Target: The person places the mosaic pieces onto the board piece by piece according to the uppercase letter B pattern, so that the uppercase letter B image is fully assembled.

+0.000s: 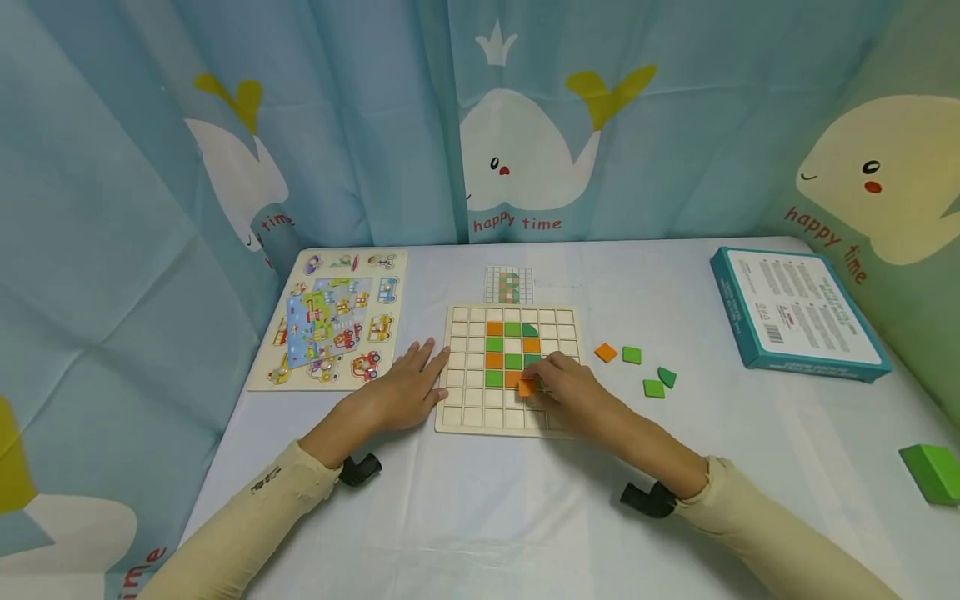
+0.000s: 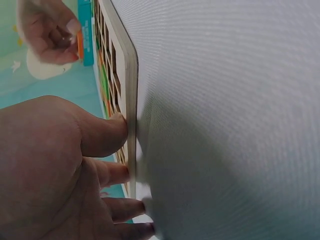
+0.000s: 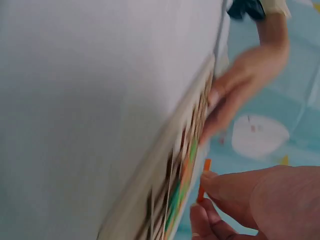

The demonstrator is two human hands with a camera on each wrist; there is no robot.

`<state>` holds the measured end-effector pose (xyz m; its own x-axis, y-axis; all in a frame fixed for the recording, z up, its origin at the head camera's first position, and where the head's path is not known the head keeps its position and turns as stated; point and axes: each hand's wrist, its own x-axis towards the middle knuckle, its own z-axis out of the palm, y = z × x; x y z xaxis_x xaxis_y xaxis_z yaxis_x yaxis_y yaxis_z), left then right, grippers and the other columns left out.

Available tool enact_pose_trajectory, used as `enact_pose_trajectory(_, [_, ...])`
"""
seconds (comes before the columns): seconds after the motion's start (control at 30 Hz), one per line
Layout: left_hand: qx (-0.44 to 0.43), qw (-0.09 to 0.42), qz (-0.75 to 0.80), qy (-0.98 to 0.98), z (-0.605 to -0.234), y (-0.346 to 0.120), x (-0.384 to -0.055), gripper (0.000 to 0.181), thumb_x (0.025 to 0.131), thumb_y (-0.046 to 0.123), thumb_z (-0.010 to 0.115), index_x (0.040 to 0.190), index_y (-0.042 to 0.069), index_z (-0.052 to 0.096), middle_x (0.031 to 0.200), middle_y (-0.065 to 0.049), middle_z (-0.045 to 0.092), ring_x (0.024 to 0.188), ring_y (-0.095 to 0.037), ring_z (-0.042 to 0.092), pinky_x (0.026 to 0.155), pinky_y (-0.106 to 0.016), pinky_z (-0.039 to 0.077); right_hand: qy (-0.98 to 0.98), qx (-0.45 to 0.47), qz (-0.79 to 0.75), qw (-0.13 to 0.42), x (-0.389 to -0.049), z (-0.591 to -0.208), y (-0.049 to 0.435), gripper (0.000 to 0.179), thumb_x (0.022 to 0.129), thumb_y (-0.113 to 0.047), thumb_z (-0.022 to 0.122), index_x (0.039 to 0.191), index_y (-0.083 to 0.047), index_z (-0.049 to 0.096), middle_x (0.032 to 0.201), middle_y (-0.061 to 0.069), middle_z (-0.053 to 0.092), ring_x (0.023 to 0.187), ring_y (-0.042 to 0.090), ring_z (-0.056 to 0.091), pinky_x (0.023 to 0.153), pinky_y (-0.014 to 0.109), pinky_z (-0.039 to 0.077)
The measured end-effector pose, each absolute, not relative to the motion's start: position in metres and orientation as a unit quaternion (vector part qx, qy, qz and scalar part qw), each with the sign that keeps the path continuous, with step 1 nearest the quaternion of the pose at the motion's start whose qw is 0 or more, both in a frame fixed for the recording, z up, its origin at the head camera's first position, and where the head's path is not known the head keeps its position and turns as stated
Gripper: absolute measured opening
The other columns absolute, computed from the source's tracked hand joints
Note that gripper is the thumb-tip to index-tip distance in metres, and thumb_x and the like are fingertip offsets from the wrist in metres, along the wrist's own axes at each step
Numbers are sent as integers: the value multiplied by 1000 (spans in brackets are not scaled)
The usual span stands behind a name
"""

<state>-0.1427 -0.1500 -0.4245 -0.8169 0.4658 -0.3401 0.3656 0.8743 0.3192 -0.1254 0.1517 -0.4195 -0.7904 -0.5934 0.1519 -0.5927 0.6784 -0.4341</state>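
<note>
A wooden grid board (image 1: 471,417) lies on the table, with orange and green tiles set in its middle cells. My right hand (image 1: 573,392) pinches an orange square tile (image 1: 527,387) between thumb and fingers, just over the lower rows of the pattern. In the right wrist view that orange tile (image 3: 204,180) stands edge-on between the fingertips, above the board. At the board's left edge rests my left hand (image 1: 408,386), fingers spread. Its thumb (image 2: 107,135) touches the board's rim in the left wrist view, the other fingers reaching along the edge.
Right of the board lie loose tiles: an orange square (image 1: 606,352), green squares (image 1: 632,355) and a dark green rounded piece (image 1: 667,377). A small pattern card (image 1: 509,284) sits behind the board. A picture puzzle (image 1: 393,275) is left, a teal box (image 1: 810,312) and green block (image 1: 932,473) right.
</note>
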Motion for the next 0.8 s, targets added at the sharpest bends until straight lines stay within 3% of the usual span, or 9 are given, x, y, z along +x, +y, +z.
enact_pose_trajectory(0.37, [218,205,130,945,-425,-151,-142,69,114,36,45,169,5,18,175,-25,7,162,-46,6,129,-59,18,926,-320,-201,0,-123,-430,104,16,88,-3,84,101,-8,76,100,4,70,97,24,67,72,33,43])
enact_pose_trajectory(0.6, [215,209,124,946,-425,-151,-143,71,114,39,45,170,7,16,176,-23,6,162,-44,4,130,-58,17,919,-333,-211,-21,-119,-429,103,19,85,-1,87,100,-8,78,99,2,70,96,21,67,73,33,42])
enact_pose_trajectory(0.8, [214,208,123,946,-425,-150,-143,71,113,39,45,170,8,17,176,-22,6,163,-44,5,130,-58,17,917,-327,-228,9,-122,-423,118,17,90,-7,84,105,-13,80,110,2,67,106,20,63,79,36,41])
